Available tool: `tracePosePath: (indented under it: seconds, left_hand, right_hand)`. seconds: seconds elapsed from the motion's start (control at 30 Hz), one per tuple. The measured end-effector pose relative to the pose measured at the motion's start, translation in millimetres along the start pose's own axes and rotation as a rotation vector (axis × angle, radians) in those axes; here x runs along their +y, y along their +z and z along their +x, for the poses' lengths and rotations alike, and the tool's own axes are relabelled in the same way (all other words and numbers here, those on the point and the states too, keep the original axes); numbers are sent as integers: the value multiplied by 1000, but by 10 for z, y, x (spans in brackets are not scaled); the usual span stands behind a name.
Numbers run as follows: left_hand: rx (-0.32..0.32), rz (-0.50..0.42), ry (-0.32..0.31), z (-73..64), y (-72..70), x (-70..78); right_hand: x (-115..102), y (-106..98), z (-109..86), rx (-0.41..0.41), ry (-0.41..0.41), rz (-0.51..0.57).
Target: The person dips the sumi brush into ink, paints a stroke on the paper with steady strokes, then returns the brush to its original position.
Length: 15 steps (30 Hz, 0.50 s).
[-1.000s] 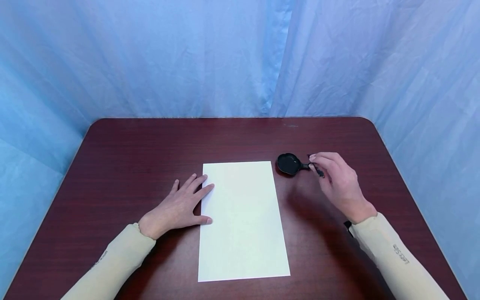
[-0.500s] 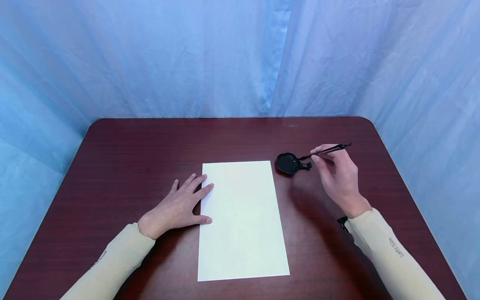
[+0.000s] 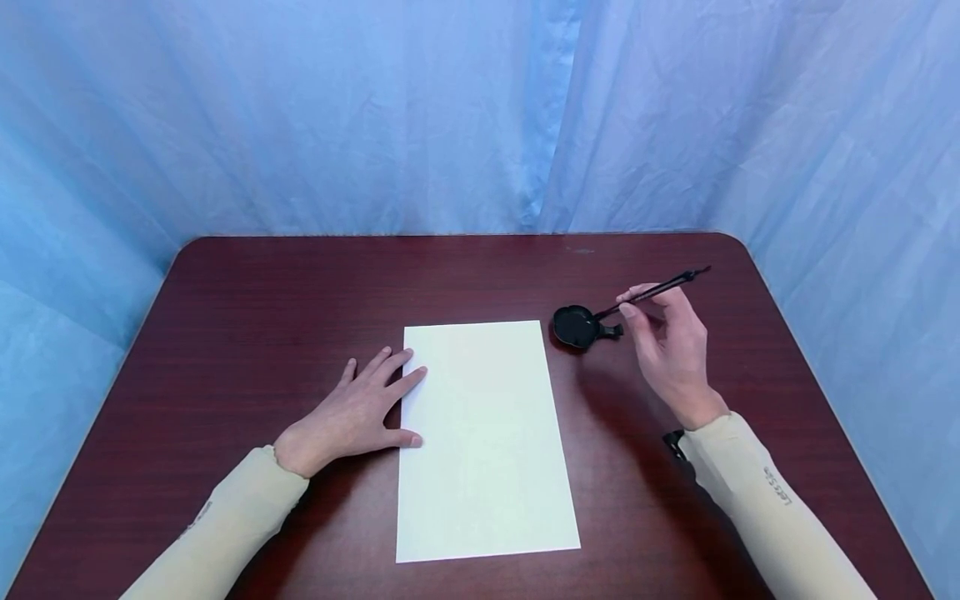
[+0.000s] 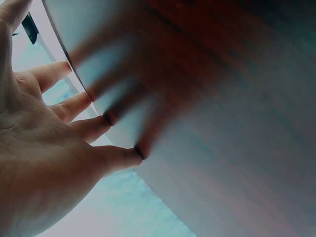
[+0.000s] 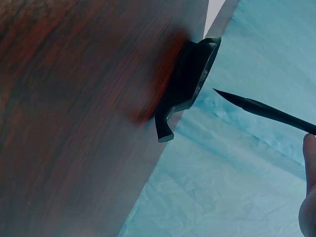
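Observation:
A blank white sheet of paper point(image 3: 487, 442) lies in the middle of the table in the head view. On its left edge rests my left hand point(image 3: 347, 421), fingers spread; the left wrist view shows the same fingers point(image 4: 81, 106) touching down. My right hand point(image 3: 673, 358) pinches a dark calligraphy brush point(image 3: 667, 286) between thumb and fingers. The brush slants, its pointed tip point(image 5: 229, 96) towards a small black flower-shaped dish point(image 3: 575, 326) with a short handle. In the right wrist view the tip appears apart from the dish rim point(image 5: 212, 59). The dish's contents cannot be made out.
The dark red-brown wooden table point(image 3: 300, 283) has rounded far corners. Pale blue curtains point(image 3: 375, 117) hang behind it and along both sides. The dish stands just beyond the paper's far right corner.
My right hand first covered the dish's handle; it has lifted and shifted slightly left, swinging the brush so its tip faces the dish. My left hand and the paper stay put.

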<state>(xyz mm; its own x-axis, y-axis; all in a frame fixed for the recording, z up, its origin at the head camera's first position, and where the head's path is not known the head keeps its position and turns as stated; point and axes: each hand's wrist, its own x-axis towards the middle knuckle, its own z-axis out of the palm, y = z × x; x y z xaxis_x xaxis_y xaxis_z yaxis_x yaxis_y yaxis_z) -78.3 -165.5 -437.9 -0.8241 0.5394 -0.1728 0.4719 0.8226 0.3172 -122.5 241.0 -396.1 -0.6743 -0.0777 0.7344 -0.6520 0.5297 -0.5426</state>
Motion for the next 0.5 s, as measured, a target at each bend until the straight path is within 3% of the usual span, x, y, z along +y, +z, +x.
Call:
tracePosePath:
  seconds: [0.5]
  left_hand:
    - [14,13,24,-8,-21,-3]
  right_hand:
    - [33,78,-36,-12,53,28]
